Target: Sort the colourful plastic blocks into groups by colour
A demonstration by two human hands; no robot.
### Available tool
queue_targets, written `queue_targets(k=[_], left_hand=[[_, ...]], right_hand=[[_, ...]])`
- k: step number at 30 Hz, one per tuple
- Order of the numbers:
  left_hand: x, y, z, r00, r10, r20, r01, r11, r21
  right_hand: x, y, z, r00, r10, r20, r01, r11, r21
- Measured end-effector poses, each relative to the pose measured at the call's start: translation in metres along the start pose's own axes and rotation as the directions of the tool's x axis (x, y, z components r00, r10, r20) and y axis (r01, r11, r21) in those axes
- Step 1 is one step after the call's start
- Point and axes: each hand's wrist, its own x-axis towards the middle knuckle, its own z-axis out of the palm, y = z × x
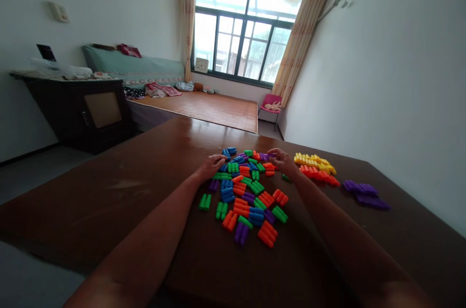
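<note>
A loose pile of small ribbed plastic building blocks in orange, green, blue and purple is spread over the brown table. My left hand lies at the pile's far left edge, fingers stretched toward blue blocks; its fingertips are small and partly hidden. At the far right edge, my right hand has its thumb and fingers pinched on a purple block. Right of that arm lie joined rows of yellow blocks, orange-red blocks and purple blocks.
The brown table fills the foreground, its right edge near a white wall. Beyond it stand a bed with a woven mat, a dark cabinet at left, and a pink chair below the curtained window.
</note>
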Motion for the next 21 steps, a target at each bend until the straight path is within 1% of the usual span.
queue_targets(k=[3,5,7,9,10,12,14,15,17,19,20,21], left_hand=[[0.000,0.000,-0.002,1.000,-0.005,0.016,0.005,1.000,0.029],[0.000,0.001,-0.004,1.000,-0.009,0.023,0.008,0.999,0.043],[0.001,0.004,-0.005,0.999,-0.019,0.033,0.017,0.998,0.057],[0.001,0.008,-0.006,0.998,-0.038,0.042,0.035,0.997,0.066],[0.001,0.010,-0.007,0.998,-0.047,0.044,0.044,0.997,0.069],[0.000,0.013,-0.008,0.997,-0.067,0.039,0.064,0.995,0.072],[0.000,0.015,-0.010,0.995,-0.090,0.034,0.087,0.993,0.079],[0.000,0.016,-0.011,0.994,-0.102,0.036,0.099,0.992,0.083],[0.000,0.015,-0.012,0.991,-0.122,0.052,0.116,0.989,0.096],[0.000,0.014,-0.014,0.989,-0.135,0.063,0.127,0.984,0.124],[0.001,0.013,-0.015,0.988,-0.139,0.062,0.129,0.982,0.138],[0.001,0.012,-0.015,0.988,-0.140,0.058,0.130,0.980,0.148]], right_hand=[[-0.034,0.015,-0.032,0.998,0.030,-0.062,-0.037,0.992,-0.124],[-0.056,0.025,-0.052,0.991,0.085,-0.099,-0.107,0.964,-0.242],[-0.076,0.032,-0.068,0.984,0.134,-0.121,-0.168,0.924,-0.343],[-0.089,0.035,-0.081,0.982,0.148,-0.119,-0.183,0.900,-0.395],[-0.093,0.035,-0.086,0.984,0.151,-0.096,-0.177,0.898,-0.402],[-0.098,0.032,-0.093,0.986,0.166,-0.006,-0.155,0.910,-0.385],[-0.099,0.028,-0.095,0.981,0.172,0.091,-0.129,0.924,-0.359],[-0.099,0.026,-0.095,0.979,0.166,0.116,-0.116,0.930,-0.350],[-0.098,0.022,-0.094,0.981,0.148,0.123,-0.098,0.933,-0.345],[-0.095,0.022,-0.098,0.985,0.140,0.103,-0.102,0.946,-0.309],[-0.094,0.023,-0.103,0.988,0.135,0.073,-0.111,0.957,-0.270],[-0.093,0.026,-0.112,0.991,0.131,0.013,-0.124,0.966,-0.226]])
